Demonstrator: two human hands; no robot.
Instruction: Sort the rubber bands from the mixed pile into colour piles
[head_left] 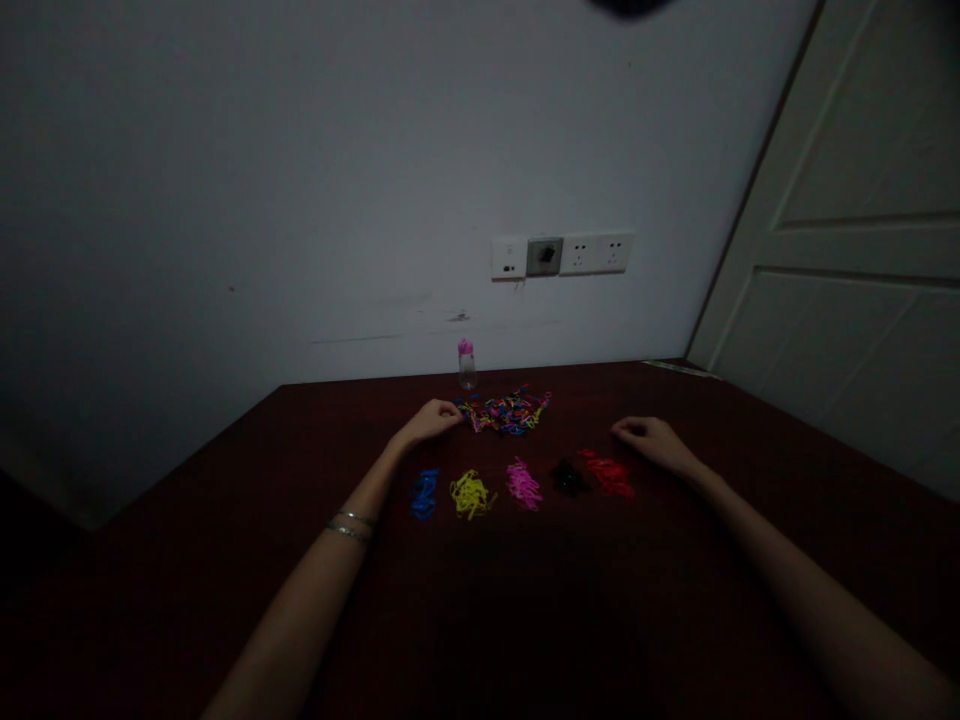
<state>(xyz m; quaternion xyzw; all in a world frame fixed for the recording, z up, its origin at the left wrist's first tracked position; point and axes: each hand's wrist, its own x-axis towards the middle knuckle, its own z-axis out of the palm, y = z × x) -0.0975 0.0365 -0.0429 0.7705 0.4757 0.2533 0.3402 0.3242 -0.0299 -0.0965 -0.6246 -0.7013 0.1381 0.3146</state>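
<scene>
My left hand (433, 421) is at the left edge of a mixed pile of small coloured rubber bands (508, 411). Its fingers are closed at the tips; whatever is between them is too small and dark to make out. My right hand (651, 441) rests on the table to the right, fingers curled together, with nothing visible in them. Nearer to me lies a row of one-colour heaps: blue bands (424, 494), yellow bands (471, 494), pink bands (523, 485), black bands (570, 478) and red bands (607, 474). The red heap is nearest to my right hand.
A small clear bottle with a pink top (466, 366) stands behind the mixed pile, close to the wall (300, 200). Sockets and a switch (561, 256) are set in that wall. The dark red table (525, 600) is dimly lit. A pale door (855, 250) is at the right.
</scene>
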